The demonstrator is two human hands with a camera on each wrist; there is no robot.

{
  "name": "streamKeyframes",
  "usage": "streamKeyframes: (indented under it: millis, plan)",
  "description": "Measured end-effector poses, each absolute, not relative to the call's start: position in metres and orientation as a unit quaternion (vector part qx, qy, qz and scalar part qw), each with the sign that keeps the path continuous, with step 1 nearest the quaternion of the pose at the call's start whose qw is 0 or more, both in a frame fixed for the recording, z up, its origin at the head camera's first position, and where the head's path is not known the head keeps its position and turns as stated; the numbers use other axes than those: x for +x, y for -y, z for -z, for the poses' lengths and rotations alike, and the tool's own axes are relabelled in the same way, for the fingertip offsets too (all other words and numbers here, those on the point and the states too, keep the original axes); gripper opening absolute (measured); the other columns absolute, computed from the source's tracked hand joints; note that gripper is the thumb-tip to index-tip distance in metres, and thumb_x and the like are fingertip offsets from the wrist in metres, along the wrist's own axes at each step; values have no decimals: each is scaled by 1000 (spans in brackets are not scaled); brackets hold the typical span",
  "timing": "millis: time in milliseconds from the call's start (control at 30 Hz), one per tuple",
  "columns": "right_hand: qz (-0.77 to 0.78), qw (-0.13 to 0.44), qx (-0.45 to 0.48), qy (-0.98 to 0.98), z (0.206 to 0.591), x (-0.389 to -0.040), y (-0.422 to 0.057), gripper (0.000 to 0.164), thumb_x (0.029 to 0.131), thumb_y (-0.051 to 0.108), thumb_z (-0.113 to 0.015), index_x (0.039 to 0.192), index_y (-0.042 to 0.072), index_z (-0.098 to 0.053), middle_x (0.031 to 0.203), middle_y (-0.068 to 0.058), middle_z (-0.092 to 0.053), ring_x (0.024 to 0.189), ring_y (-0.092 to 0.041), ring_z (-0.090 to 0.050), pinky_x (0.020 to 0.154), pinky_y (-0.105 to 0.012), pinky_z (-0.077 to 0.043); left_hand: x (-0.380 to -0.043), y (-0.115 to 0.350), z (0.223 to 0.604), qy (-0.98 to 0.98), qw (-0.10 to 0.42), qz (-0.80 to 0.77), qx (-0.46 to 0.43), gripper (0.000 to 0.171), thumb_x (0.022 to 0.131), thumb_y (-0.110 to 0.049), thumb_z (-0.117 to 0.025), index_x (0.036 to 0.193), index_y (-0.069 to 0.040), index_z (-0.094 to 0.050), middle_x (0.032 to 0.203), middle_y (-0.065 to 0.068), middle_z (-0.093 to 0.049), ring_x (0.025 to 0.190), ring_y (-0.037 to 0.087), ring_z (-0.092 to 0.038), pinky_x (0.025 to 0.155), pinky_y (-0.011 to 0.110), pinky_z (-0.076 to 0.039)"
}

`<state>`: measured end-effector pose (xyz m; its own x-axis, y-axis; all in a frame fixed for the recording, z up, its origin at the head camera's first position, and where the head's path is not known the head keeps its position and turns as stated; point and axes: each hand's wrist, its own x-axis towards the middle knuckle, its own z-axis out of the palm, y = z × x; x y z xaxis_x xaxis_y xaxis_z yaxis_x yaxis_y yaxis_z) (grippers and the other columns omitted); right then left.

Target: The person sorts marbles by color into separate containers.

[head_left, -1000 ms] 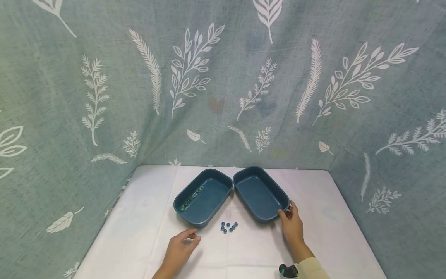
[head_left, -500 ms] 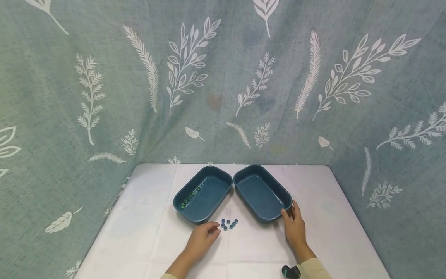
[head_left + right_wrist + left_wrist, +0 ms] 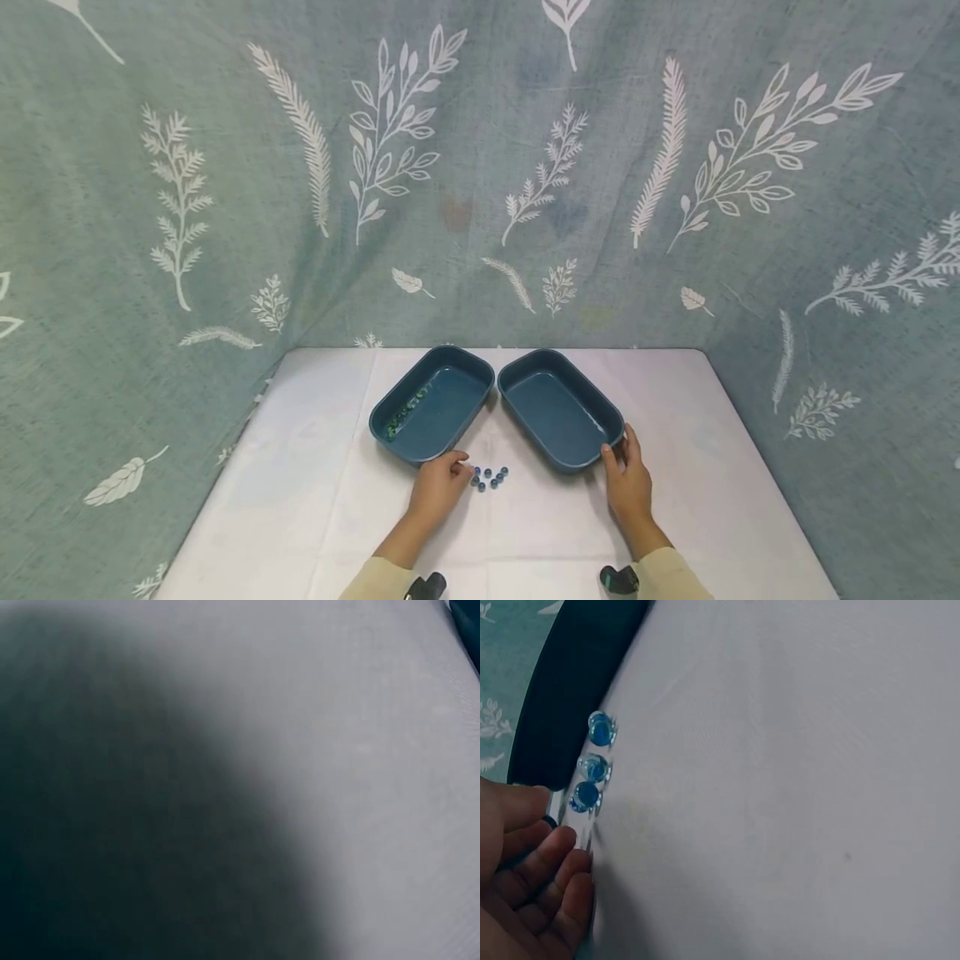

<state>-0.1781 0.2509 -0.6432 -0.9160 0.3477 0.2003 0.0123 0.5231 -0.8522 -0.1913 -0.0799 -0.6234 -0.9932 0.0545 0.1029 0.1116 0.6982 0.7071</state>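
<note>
Several blue glass marbles (image 3: pixel 488 473) lie in a small cluster on the white cloth. My left hand (image 3: pixel 438 483) is at the left edge of this cluster, thumb and fingers bent with a gap between them. In the left wrist view, a few marbles (image 3: pixel 594 768) sit just beyond the fingertips (image 3: pixel 566 838). My right hand (image 3: pixel 628 483) holds the near right corner of the right blue dish (image 3: pixel 558 458), thumb on the near side and fingers around the outer side. The right wrist view shows only cloth, a dark blur and a sliver of dish.
The left blue dish (image 3: pixel 480 408) holds several green marbles (image 3: pixel 405 412) along its left side. Both dishes stand angled, their far inner corners close together. White cloth (image 3: pixel 705 467) covers the table, and a leaf-patterned curtain (image 3: pixel 465 167) hangs behind and at both sides.
My left hand has moved right and forward, from below the left dish to the blue marbles. My right hand stays at the right dish's corner. The head view has shifted slightly.
</note>
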Motion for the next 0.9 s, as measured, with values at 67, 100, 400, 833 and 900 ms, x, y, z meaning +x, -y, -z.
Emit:
streamKeyframes:
  millis: [67,100,400,833,900]
  plan:
    - [-475,177,-105,856,644,-178,-251,66,99,41,-54,153,12,-28,141,-23,-47,130,-39,-44,107,-54,-32,-192,78,621,925,26,378,-41,20,87,-22,-73,102,-9,-71,77,-9,-64,66,6,-56,60,28,-49]
    - [-476,179,-105,855,644,-178,-251,66,99,41,-54,153,12,-29,141,-23,-48,130,-38,-45,107,-54,-32,-193,76,619,927,20,373,-39,20,87,-23,-73,102,-10,-72,77,-8,-65,66,6,-57,60,29,-49]
    - [-470,174,-108,859,645,-178,-250,66,99,42,-53,153,13,-28,141,-22,-47,130,-38,-45,107,-55,-32,-196,62,617,947,26,316,-47,8,82,-20,-77,86,-14,-73,72,-10,-64,63,7,-55,57,30,-47]
    - [-471,176,-109,857,645,-178,-250,66,99,42,-53,153,14,-28,141,-21,-49,129,-38,-45,107,-55,-31,-198,55,611,958,20,283,-49,8,82,-18,-74,77,-17,-67,70,-7,-62,61,12,-55,56,34,-45]
    - [-472,174,-109,857,645,-178,-249,66,99,42,-53,153,14,-28,141,-21,-49,129,-38,-45,107,-55,-31,-198,56,612,955,24,291,-47,9,83,-19,-72,76,-17,-66,69,-7,-61,60,12,-54,55,34,-45]
